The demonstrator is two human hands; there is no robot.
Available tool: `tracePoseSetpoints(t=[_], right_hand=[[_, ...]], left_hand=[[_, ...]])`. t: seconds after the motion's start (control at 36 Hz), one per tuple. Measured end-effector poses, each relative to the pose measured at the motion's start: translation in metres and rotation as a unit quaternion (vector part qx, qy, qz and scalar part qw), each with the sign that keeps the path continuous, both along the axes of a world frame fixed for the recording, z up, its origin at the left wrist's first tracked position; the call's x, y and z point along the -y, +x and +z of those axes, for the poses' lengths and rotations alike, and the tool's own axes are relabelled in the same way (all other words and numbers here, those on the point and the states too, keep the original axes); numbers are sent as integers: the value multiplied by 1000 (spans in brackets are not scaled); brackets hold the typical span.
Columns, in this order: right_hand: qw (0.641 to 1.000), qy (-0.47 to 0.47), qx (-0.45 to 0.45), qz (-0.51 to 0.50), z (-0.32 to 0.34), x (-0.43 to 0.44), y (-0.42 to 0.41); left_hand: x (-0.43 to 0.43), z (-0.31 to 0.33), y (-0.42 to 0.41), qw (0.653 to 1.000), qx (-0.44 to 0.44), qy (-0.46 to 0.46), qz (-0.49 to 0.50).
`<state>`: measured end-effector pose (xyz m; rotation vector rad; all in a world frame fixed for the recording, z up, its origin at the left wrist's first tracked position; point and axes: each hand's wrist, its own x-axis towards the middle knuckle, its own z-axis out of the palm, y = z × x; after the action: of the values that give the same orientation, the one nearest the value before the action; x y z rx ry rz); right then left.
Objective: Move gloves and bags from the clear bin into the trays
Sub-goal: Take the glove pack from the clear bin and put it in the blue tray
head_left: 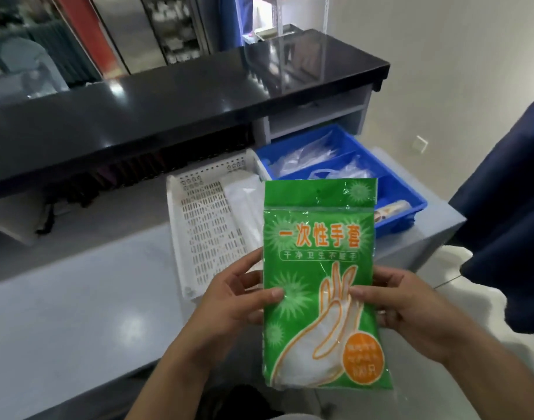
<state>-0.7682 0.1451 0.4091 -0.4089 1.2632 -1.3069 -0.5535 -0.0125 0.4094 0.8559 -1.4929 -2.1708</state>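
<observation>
Glossy green plastic glove packet [317, 268], perforated white plastic tray [205, 225], blue plastic tray [411, 201], polished black countertop [199, 95], possibly stone

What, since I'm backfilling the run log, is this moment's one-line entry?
left hand: grips green glove packet; right hand: grips it too; packet: upright, not yet trayed; white tray: behind it; blue tray: holds clear bags

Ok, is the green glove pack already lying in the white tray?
No, the left hand and right hand hold the green glove pack up, short of the white tray.

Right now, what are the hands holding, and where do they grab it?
A green glove packet, held upright: left hand pinches its left edge, right hand its right edge.
</observation>
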Motion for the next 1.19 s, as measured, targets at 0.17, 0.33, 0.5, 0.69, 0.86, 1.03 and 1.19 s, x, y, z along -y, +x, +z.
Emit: tracePoseSetpoints(t=[0.17,0.33,0.5,0.69,0.86,1.03,1.19], right_hand=[[999,-16,20,-34,6,-21,-57],[997,-44,-36,-51,16,-4,-107],[985,-50,-121,-109,31,25,-158],[965,-67,-212,-137,56,63,-225],[944,-79,-301,-109,64,98,-269],[910,-87,-405,-7,80,145,-299],[772,-151,-607,114,89,220,-311]], left_hand=[[-9,11,-63,1000,-8,-9,-27],[20,17,-123,998,-9,-19,-58],[58,6,-195,996,-30,-8,-89],[92,-8,-274,994,-51,16,-99],[122,-14,-298,997,-2,-77,-27],[161,-33,-258,928,196,-276,155],[161,-57,-220,850,351,-338,198]])
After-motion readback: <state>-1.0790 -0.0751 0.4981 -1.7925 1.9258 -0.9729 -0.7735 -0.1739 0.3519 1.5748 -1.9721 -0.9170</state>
